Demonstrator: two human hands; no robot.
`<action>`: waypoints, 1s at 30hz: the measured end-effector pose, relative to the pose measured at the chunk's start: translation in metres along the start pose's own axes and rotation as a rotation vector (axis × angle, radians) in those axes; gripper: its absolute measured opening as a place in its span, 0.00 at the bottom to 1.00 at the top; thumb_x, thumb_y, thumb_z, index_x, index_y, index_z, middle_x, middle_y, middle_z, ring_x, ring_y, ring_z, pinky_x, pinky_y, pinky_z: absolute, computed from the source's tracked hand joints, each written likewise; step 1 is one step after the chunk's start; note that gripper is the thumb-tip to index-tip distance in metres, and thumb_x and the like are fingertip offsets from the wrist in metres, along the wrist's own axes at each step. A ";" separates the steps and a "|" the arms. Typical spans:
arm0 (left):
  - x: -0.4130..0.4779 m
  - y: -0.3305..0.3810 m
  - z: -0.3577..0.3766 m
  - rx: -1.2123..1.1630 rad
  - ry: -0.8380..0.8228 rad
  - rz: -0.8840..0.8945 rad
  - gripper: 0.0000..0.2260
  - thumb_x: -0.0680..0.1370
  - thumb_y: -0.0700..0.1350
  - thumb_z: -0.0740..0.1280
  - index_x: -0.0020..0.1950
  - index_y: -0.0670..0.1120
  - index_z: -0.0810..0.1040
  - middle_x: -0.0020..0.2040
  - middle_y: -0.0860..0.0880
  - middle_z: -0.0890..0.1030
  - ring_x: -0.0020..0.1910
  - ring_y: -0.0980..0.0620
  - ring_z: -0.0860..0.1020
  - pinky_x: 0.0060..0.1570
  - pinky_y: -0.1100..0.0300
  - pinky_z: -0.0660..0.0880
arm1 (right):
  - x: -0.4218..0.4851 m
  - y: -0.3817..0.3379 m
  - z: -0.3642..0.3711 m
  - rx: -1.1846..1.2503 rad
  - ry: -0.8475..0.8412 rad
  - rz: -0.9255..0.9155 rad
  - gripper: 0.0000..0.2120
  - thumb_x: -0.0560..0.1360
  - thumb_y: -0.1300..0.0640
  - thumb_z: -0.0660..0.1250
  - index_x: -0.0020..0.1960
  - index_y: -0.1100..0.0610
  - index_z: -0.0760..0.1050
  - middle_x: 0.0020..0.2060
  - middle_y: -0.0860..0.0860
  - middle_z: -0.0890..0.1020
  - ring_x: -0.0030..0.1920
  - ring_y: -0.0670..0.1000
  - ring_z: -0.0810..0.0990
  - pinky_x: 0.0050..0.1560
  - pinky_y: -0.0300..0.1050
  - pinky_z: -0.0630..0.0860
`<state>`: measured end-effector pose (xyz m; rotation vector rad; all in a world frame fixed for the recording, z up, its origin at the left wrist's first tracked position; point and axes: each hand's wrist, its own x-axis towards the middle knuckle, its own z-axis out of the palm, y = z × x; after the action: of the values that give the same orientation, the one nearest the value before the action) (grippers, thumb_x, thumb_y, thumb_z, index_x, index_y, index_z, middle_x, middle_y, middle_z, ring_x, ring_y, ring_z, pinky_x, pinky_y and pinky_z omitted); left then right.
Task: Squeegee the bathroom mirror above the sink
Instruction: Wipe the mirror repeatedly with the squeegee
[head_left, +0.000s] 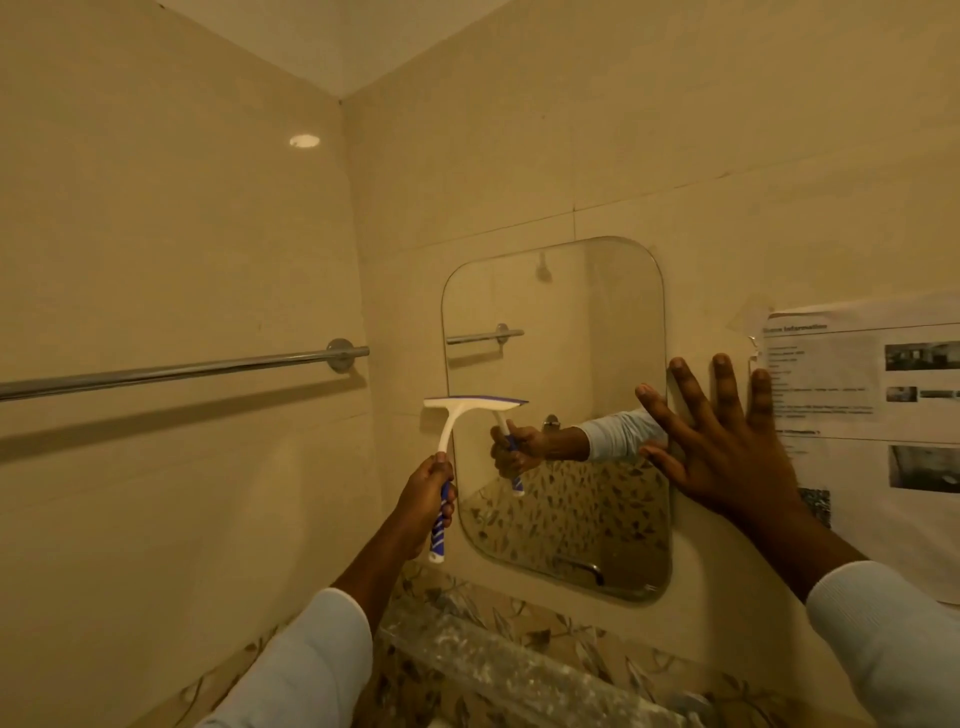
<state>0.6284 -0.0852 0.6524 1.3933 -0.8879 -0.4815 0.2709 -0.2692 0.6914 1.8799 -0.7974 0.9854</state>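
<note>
The left hand (423, 501) is gripping the squeegee (457, 447) at the mirror's (566, 364) left edge; the right hand (727, 441) is pressing spread fingers beside it.

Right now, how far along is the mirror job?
Done: cannot tell; the mirror shows no clear wiped bands. In hand: the left hand grips the squeegee, blade at the mirror's left edge, mid-height; the right hand lies flat across its right edge. Left: likely the sweep across.

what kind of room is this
Probably a bathroom: tiled walls, a chrome towel bar, and a frameless wall mirror, with a squeegee held at its left edge by the left hand.
</note>
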 end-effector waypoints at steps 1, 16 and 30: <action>-0.003 -0.006 0.000 0.000 -0.004 -0.006 0.15 0.88 0.52 0.55 0.49 0.44 0.72 0.31 0.46 0.72 0.25 0.52 0.67 0.28 0.58 0.68 | 0.000 0.000 0.000 0.001 0.001 0.001 0.41 0.79 0.26 0.51 0.86 0.46 0.52 0.86 0.60 0.48 0.83 0.71 0.45 0.78 0.79 0.47; -0.040 -0.089 -0.003 -0.019 -0.035 -0.172 0.15 0.88 0.49 0.54 0.49 0.42 0.71 0.30 0.46 0.71 0.26 0.51 0.66 0.29 0.59 0.67 | 0.001 0.000 0.003 0.009 0.000 0.007 0.42 0.78 0.25 0.50 0.86 0.45 0.50 0.86 0.59 0.48 0.84 0.71 0.44 0.78 0.78 0.47; -0.067 -0.133 0.000 0.033 -0.050 -0.310 0.15 0.88 0.49 0.55 0.52 0.41 0.74 0.31 0.46 0.71 0.25 0.50 0.67 0.28 0.59 0.65 | 0.001 0.001 0.009 0.016 -0.010 0.005 0.42 0.78 0.24 0.49 0.86 0.44 0.50 0.86 0.59 0.47 0.83 0.71 0.44 0.79 0.78 0.44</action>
<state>0.6150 -0.0552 0.5071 1.5632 -0.7242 -0.7418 0.2732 -0.2776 0.6901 1.8988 -0.8025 0.9880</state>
